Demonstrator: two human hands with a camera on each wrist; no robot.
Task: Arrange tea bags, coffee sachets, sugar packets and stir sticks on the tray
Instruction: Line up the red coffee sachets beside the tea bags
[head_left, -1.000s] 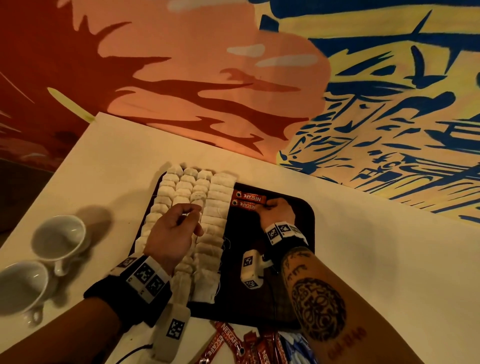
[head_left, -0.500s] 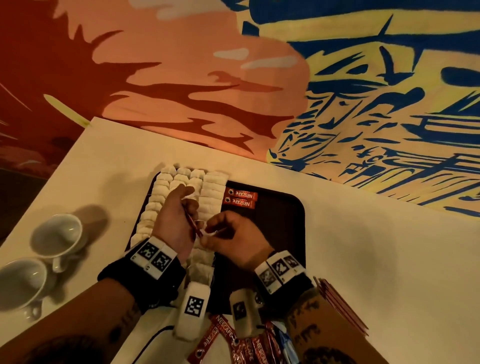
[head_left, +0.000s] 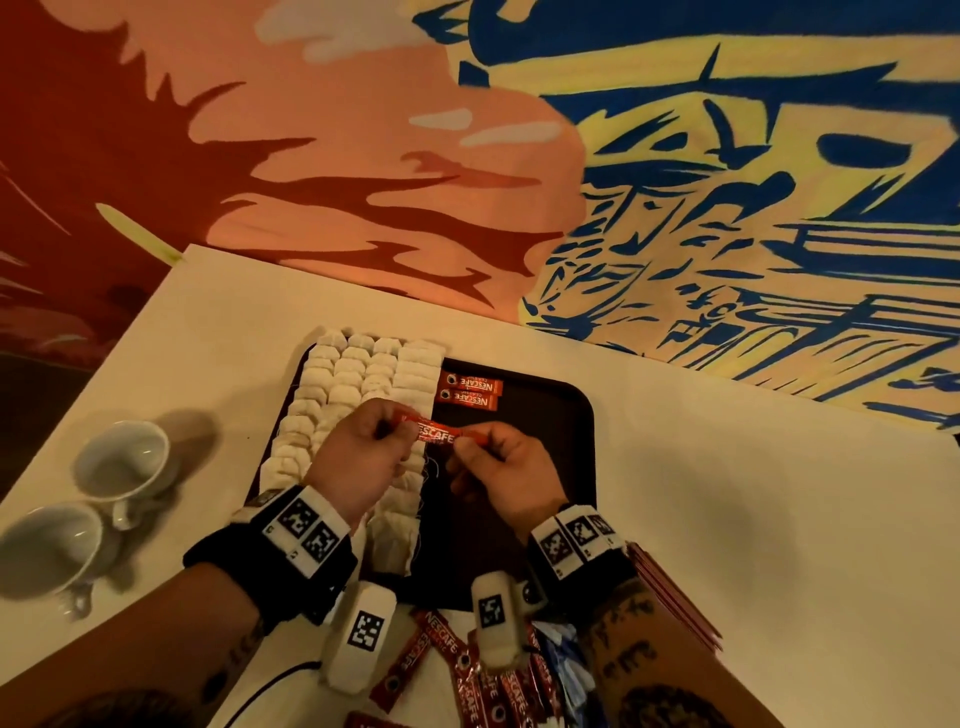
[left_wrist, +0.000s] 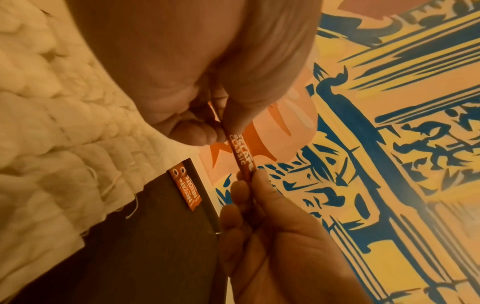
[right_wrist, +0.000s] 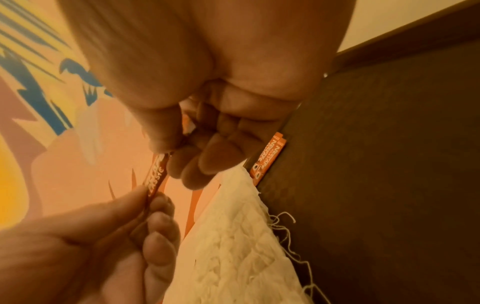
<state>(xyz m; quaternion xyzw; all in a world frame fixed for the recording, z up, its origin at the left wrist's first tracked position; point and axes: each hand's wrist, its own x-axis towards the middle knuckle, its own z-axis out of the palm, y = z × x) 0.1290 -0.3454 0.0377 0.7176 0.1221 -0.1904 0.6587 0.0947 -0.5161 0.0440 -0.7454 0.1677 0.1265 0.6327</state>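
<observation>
A black tray (head_left: 563, 415) lies on the white table. Rows of white tea bags (head_left: 358, 379) fill its left part, and two red coffee sachets (head_left: 470, 391) lie side by side at its far edge. Above the tray I hold a third red coffee sachet (head_left: 435, 433) level between both hands. My left hand (head_left: 363, 447) pinches its left end and my right hand (head_left: 493, 462) pinches its right end. The left wrist view shows the sachet (left_wrist: 241, 152) between thumb and fingers, and the right wrist view shows the same sachet (right_wrist: 155, 176).
Two white cups (head_left: 122, 462) lie tipped at the table's left. A heap of red coffee sachets (head_left: 467, 675) and blue packets (head_left: 563, 660) sits at the near edge, with a stack of thin red packets (head_left: 670, 592) to the right of the tray. A painted wall rises behind.
My right hand came back from the two laid sachets. Both hands met over the tray, and now hold one sachet stretched flat between them, turned from upright to level.
</observation>
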